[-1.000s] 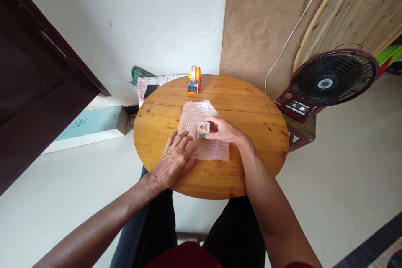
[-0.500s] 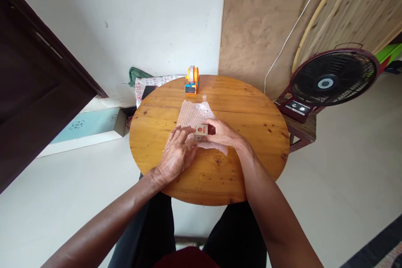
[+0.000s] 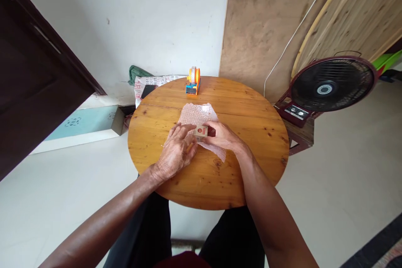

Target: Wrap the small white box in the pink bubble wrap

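A small beige box with red print point(image 3: 201, 131) rests over a sheet of clear bubble wrap point(image 3: 196, 113) on the round wooden table point(image 3: 251, 167). My right hand point(image 3: 221, 135) grips the box's right end between thumb and fingers. From the other side, my left hand point(image 3: 178, 146) lies over the wrap's left part, its fingers stretched out and the fingertips at the box's left end. The palm hides that edge of the wrap. A small shiny patch point(image 3: 205, 108) shows near the wrap's far edge.
An orange and blue tape dispenser point(image 3: 192, 81) stands at the table's far edge, by the wall. To the right, a dark red fan point(image 3: 326, 88) is on a wooden stool point(image 3: 301, 136). A printed white sack point(image 3: 140, 88) lies behind the table's left side.
The bubble wrap has turned slightly under the box, its near right corner now lower. The clear strip beyond its far edge no longer sticks out. Both hands stay at the box.
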Demonstrator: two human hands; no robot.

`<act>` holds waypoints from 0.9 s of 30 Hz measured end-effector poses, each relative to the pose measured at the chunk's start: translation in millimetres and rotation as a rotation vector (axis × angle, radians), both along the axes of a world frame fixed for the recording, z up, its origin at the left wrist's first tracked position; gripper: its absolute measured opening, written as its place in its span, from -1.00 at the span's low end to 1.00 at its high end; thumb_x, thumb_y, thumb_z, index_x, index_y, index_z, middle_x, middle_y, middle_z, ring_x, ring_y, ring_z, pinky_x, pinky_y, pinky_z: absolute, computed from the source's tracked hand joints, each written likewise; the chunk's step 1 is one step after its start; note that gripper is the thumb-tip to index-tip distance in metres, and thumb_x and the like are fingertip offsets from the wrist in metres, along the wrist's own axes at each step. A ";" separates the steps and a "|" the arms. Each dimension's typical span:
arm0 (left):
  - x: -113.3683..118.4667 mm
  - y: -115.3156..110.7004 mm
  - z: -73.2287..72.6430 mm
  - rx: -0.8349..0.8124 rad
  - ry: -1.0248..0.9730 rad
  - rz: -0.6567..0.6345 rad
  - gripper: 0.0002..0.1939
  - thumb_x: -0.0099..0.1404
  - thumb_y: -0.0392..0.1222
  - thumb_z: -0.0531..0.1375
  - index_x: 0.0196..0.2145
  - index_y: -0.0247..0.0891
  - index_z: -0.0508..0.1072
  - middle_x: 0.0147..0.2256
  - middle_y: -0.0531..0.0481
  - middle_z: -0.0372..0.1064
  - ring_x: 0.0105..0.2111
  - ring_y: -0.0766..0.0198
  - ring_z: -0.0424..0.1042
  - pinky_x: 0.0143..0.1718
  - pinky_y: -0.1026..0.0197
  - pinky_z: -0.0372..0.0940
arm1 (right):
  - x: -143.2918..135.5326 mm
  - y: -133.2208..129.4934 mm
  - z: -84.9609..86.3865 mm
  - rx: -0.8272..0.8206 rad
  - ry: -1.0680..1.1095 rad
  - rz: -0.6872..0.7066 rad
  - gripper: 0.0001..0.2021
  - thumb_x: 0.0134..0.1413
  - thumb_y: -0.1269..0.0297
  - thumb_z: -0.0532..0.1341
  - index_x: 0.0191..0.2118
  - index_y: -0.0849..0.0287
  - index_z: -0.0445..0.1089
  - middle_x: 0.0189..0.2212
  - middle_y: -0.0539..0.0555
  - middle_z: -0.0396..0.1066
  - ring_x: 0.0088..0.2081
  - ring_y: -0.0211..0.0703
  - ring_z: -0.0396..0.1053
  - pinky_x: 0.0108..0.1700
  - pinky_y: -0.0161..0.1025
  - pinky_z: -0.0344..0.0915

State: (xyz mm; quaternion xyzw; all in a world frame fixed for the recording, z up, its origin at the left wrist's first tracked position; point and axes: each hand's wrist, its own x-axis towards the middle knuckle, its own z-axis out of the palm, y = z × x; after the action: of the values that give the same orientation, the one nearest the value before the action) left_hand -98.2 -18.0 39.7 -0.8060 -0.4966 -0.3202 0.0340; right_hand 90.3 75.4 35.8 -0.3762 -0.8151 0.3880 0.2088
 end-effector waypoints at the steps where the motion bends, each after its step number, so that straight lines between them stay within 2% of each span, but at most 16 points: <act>1: -0.1 1.9 0.5 -0.006 -0.006 0.002 -0.93 0.27 -0.27 0.13 -0.34 -0.24 0.42 0.03 -0.16 0.37 0.02 0.08 0.36 0.21 -0.12 0.09 | 1.1 0.7 -0.5 -0.026 0.011 0.012 -0.65 -0.06 0.24 0.34 -0.09 0.14 0.43 -0.24 0.01 0.49 -0.24 -0.15 0.41 -0.23 -0.28 0.30; 5: -0.2 17.5 1.7 -0.064 -0.059 0.022 -0.95 0.24 -0.28 0.14 -0.37 -0.24 0.41 -0.04 -0.14 0.46 -0.06 0.09 0.43 0.14 -0.05 0.16 | 11.0 -0.1 8.9 -0.164 0.086 -0.019 -0.54 0.06 0.13 0.27 0.09 0.13 0.34 -0.07 0.10 0.47 -0.10 -0.08 0.43 -0.05 -0.17 0.33; 8: -0.3 34.9 2.4 -0.178 -0.100 0.064 -0.93 0.22 -0.24 0.15 -0.40 -0.24 0.42 -0.18 -0.11 0.52 -0.22 0.14 0.48 -0.04 0.08 0.26 | 20.7 -4.0 25.1 -0.232 0.125 -0.047 -0.52 0.18 0.00 0.15 0.15 0.10 0.29 0.08 0.13 0.38 0.05 -0.05 0.36 0.08 -0.11 0.26; 11: 0.1 49.7 3.7 -0.350 -0.153 0.104 -0.82 0.23 -0.09 0.17 -0.42 -0.24 0.45 -0.25 -0.07 0.53 -0.43 0.26 0.42 -0.29 0.19 0.27 | 23.9 -6.1 33.4 -0.202 0.101 -0.037 -0.50 0.10 -0.04 0.22 0.11 0.05 0.33 0.12 0.09 0.35 0.09 -0.02 0.30 0.08 -0.11 0.23; 12: 0.2 53.4 3.8 -0.406 -0.177 0.115 -0.80 0.23 -0.06 0.18 -0.41 -0.24 0.46 -0.27 -0.05 0.53 -0.46 0.28 0.39 -0.34 0.22 0.24 | 22.9 -5.8 32.6 -0.181 0.080 -0.048 -0.51 0.04 -0.02 0.27 0.07 0.06 0.36 0.07 0.08 0.39 0.04 -0.03 0.33 0.03 -0.14 0.25; 14: 0.0 59.2 3.4 -0.492 -0.221 0.122 -0.79 0.20 -0.04 0.20 -0.39 -0.24 0.49 -0.33 -0.01 0.52 -0.47 0.31 0.35 -0.40 0.26 0.18 | 18.7 -3.8 26.7 -0.143 0.032 -0.101 -0.61 -0.02 0.05 0.30 -0.08 0.11 0.43 -0.17 0.04 0.48 -0.18 -0.11 0.39 -0.16 -0.22 0.28; 16: -0.9 63.6 2.2 -0.547 -0.259 0.096 -0.80 0.18 -0.07 0.20 -0.38 -0.25 0.51 -0.42 0.03 0.48 -0.48 0.33 0.31 -0.42 0.29 0.14 | 13.6 -0.7 18.2 -0.116 -0.006 -0.173 -0.76 0.00 0.11 0.25 -0.30 0.18 0.45 -0.46 -0.03 0.40 -0.41 -0.23 0.31 -0.36 -0.31 0.19; 18: -2.2 67.2 0.7 -0.586 -0.305 0.056 -0.79 0.16 -0.07 0.20 -0.38 -0.26 0.52 -0.46 0.06 0.45 -0.50 0.35 0.27 -0.45 0.30 0.10 | 9.8 2.4 11.2 -0.089 -0.017 -0.223 -0.80 -0.01 0.17 0.21 -0.45 0.21 0.41 -0.60 -0.08 0.27 -0.52 -0.30 0.19 -0.46 -0.34 0.07; 22: -4.4 69.6 0.1 -0.614 -0.389 0.009 -0.77 0.14 -0.06 0.21 -0.41 -0.30 0.51 -0.47 0.06 0.41 -0.49 0.37 0.24 -0.45 0.32 0.10 | 8.4 5.5 5.1 -0.036 0.003 -0.233 -0.84 -0.07 0.23 0.20 -0.51 0.21 0.40 -0.61 -0.09 0.24 -0.52 -0.32 0.16 -0.47 -0.34 0.03; 27: -4.6 60.9 2.4 -0.675 -0.480 -0.065 -0.78 0.16 -0.08 0.19 -0.44 -0.32 0.49 -0.51 0.06 0.39 -0.53 0.40 0.21 -0.49 0.34 0.08 | 11.2 4.9 4.4 -0.093 -0.008 -0.213 -0.84 -0.10 0.21 0.21 -0.52 0.20 0.37 -0.61 -0.11 0.23 -0.53 -0.33 0.15 -0.47 -0.35 0.02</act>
State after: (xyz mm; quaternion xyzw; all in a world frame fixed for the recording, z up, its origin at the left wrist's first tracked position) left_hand -102.8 42.9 42.1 -0.6896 -0.5420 -0.3191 -0.3590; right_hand 101.5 80.3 40.2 -0.4716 -0.7522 0.3997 0.2282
